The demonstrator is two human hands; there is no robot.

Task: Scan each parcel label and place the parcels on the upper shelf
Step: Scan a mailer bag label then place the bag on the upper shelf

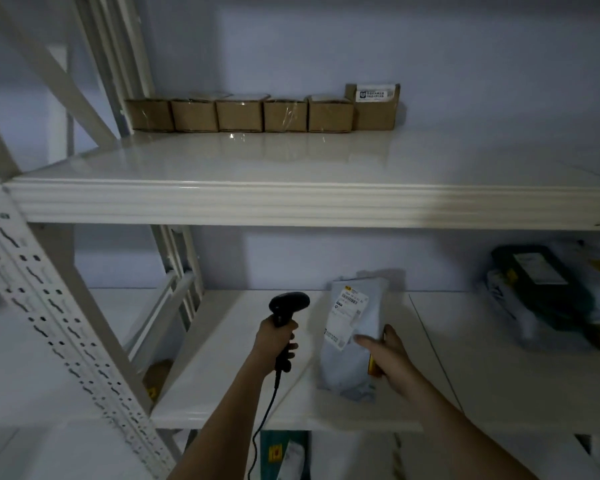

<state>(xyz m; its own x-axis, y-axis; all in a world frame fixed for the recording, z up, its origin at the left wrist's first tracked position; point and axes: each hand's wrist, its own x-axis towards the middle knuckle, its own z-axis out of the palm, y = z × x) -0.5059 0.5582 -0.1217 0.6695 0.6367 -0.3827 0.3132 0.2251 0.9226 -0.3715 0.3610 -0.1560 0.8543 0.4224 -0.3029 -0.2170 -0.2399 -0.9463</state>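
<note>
Left hand (276,337) gripped a black barcode scanner (288,306); right hand (383,351) held a grey poly-mailer parcel (352,337) upright over the lower shelf (465,358) — label facing out. Upper shelf (291,161): six cardboard boxes (262,114) along the back edge — front bare.

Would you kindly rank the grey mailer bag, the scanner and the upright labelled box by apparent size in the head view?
1. grey mailer bag
2. scanner and upright labelled box: similar; the box stands farther away, so unranked.
</note>
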